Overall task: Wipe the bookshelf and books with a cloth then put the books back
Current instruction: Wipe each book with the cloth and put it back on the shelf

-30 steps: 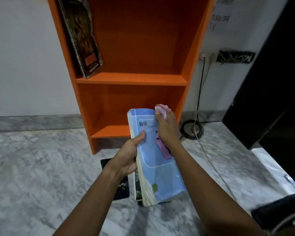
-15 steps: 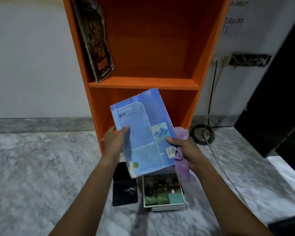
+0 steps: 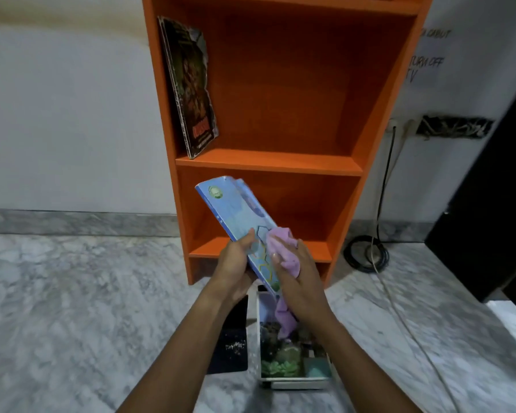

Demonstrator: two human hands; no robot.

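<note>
Since half a second ago, the blue book (image 3: 236, 216) has been turned from face-on to a slanted pose, and the purple cloth (image 3: 280, 248) has been brought up from the book's right edge onto its cover. The book is held in the air in front of the lower compartment of the orange bookshelf (image 3: 268, 163), with its top corner raised toward the upper left and its lower end down between the hands. Its lower left edge is gripped by the left hand (image 3: 236, 263), thumb on the cover. The cloth is bunched in the right hand (image 3: 298, 278) and pressed against the lower part of the cover; a tail of cloth hangs below the wrist.

On the upper shelf, one dark book (image 3: 191, 84) is leaned against the left side panel; the remainder of that shelf, and the lower compartment behind the held book, are seen as bare board. On the marble floor (image 3: 72, 293), just before the bookshelf base, a stack of books (image 3: 292, 362) is laid flat beside a black book (image 3: 231, 344). A coiled cable (image 3: 367, 254) lies to the right of the bookshelf, near the wall.
</note>
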